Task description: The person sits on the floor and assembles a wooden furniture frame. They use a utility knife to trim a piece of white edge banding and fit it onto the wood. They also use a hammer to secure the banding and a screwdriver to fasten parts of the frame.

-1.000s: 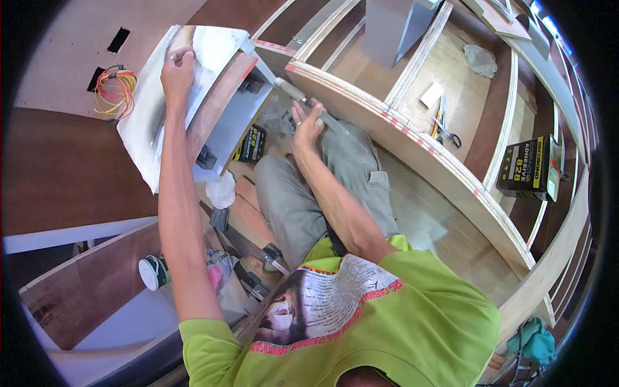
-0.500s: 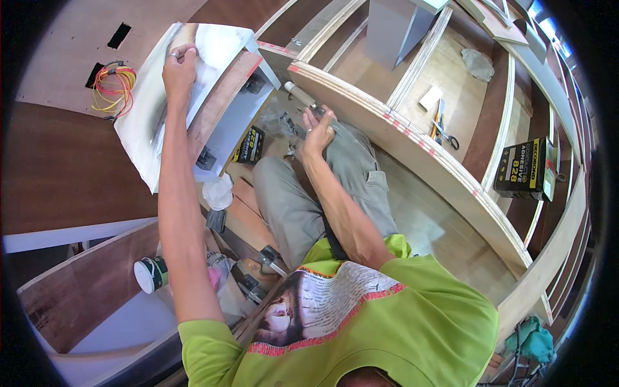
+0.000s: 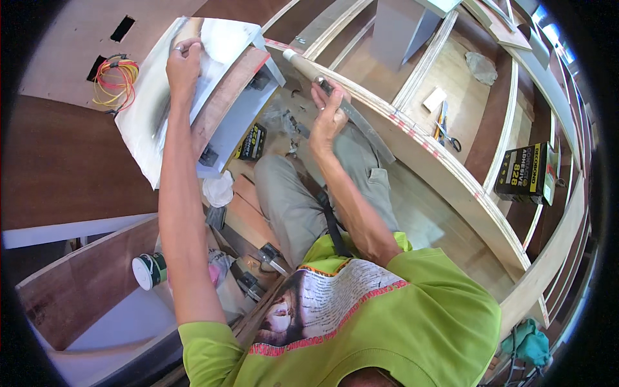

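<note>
My left hand (image 3: 184,68) presses flat on a white laminate sheet (image 3: 151,129) that covers a wooden panel (image 3: 225,97). My right hand (image 3: 329,109) is closed around a long metal file with a pale wooden handle (image 3: 303,64); its grey blade (image 3: 371,135) runs down to the right along the plywood frame edge (image 3: 419,148). I sit on the floor with my legs in grey trousers (image 3: 296,200) stretched out between the panel and the frame.
A black and yellow can (image 3: 251,142) lies below the panel, and a larger one (image 3: 525,173) stands inside the frame at right. Scissors (image 3: 448,138) lie in a compartment. Coiled coloured wires (image 3: 113,80) hang at upper left. A tape roll (image 3: 147,271) and hand tools (image 3: 271,258) sit near my left side.
My right hand has picked up the file from near my lap and raised it to the frame's top edge. My left hand stays on the white sheet.
</note>
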Tool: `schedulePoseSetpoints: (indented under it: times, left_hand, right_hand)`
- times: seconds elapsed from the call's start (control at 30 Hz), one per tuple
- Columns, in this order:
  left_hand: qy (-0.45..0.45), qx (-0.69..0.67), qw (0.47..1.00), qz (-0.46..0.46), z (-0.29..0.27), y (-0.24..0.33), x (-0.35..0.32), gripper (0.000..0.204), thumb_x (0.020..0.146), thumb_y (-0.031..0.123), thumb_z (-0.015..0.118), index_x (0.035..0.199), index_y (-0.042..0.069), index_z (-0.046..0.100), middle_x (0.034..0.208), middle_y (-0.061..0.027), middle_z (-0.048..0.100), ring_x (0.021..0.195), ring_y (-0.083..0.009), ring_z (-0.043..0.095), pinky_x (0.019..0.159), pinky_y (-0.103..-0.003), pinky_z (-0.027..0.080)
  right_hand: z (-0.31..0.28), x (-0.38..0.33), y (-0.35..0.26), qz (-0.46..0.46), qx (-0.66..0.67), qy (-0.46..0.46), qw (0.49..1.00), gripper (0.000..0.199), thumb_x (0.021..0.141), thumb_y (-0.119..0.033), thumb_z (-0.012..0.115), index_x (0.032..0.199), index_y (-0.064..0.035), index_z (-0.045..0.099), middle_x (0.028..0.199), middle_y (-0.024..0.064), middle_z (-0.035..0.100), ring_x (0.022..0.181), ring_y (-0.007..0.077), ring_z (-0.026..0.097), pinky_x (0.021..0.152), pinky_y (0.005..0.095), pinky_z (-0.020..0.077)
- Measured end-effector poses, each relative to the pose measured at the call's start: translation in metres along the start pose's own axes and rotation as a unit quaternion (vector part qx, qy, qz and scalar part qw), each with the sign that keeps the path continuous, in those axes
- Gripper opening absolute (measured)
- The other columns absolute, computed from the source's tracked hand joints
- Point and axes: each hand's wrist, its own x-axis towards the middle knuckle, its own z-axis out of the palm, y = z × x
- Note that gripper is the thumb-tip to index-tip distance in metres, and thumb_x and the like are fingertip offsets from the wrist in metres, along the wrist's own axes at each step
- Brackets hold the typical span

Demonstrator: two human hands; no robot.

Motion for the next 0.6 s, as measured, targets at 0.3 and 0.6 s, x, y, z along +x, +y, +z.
schedulePoseSetpoints:
  times: [0.3, 0.6]
  left_hand:
    - [-0.001, -0.029, 0.998, -0.047, 0.002, 0.007, -0.001, 0.026, 0.087, 0.022, 0.058, 0.103, 0.003, 0.067, 0.086, -0.0054, 0.065, 0.068, -0.0089, 0.054, 0.061, -0.024, 0.044]
    - [0.004, -0.055, 0.998, -0.003, 0.002, -0.008, 0.013, 0.028, 0.086, 0.021, 0.058, 0.103, 0.0, 0.066, 0.093, -0.0086, 0.066, 0.084, -0.0123, 0.059, 0.076, -0.025, 0.046]
  right_hand:
    - [-0.004, 0.007, 0.018, 0.073, -0.027, -0.018, 0.997, 0.036, 0.101, -0.029, 0.037, 0.116, 0.002, 0.047, 0.115, 0.0146, 0.054, 0.098, 0.0274, 0.062, 0.087, 0.0364, 0.0529]
    - [0.011, 0.015, 0.011, 0.076, 0.003, -0.013, 0.997, 0.033, 0.102, -0.027, 0.037, 0.11, 0.0015, 0.052, 0.109, 0.013, 0.057, 0.093, 0.0237, 0.063, 0.083, 0.0333, 0.0536]
